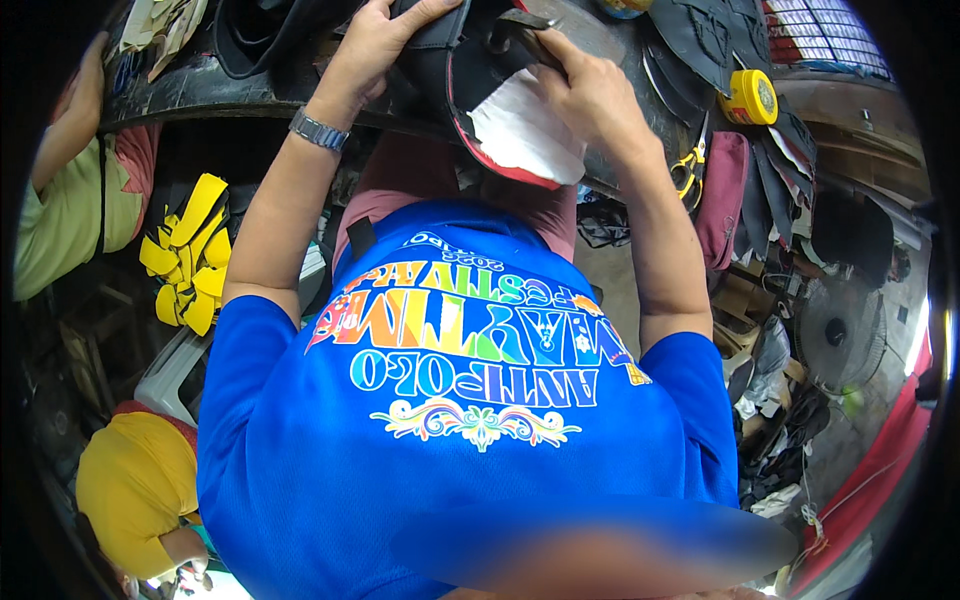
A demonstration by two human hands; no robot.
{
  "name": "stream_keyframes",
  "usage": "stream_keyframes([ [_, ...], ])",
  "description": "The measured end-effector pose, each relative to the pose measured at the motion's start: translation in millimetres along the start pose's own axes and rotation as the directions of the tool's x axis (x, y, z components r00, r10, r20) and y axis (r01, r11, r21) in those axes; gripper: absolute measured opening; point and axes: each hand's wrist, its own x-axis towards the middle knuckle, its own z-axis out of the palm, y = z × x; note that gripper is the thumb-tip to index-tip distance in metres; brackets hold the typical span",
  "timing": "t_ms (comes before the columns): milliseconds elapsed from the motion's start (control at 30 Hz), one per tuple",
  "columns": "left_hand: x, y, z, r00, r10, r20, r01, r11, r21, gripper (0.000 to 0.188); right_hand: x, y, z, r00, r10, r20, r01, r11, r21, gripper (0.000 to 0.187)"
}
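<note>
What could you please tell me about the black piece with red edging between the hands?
The black piece looks flexible, with a white inner area and red edging along its curved lower rim. It slants over the edge of the dark table. The left hand grips its upper left; the right hand, holding a dark tool, covers part of its right side.

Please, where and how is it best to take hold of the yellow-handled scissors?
Probably by the yellow loops, with the right hand if free, coming from the person's own side: the loops lie toward the person, while the narrow blades point away.
</note>
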Motion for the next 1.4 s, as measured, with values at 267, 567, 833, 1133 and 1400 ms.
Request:
stream_keyframes([
  [267,-3,0,-5,1.0,-0.017,-0.003,0.017,1.0,0.003,0.04,-38,-15,5,0.949,0.085,-0.305,0.013,0.952,0.306,0.035],
  [567,0,0,-11,0.995,-0.037,0.097,0.051,0.988,-0.144,0.034,-59,48,8,0.934,0.132,-0.333,-0.087,0.986,0.144,0.034],
  [833,-2,-3,-5,0.989,-0.047,0.14,0.09,0.945,-0.313,0.032,-66,79,19,0.88,0.167,-0.444,-0.252,0.958,-0.138,0.042],
  [1133,1,-19,-2,0.995,-0.074,0.072,0.092,0.95,-0.299,0.041,-83,91,18,0.884,0.25,-0.394,-0.335,0.928,-0.162,0.043],
  [1400,0,-19,-1,0.994,-0.061,0.095,0.085,0.958,-0.275,0.049,-70,32,9,0.753,0.156,-0.639,0.126,0.919,0.374,0.044],
])
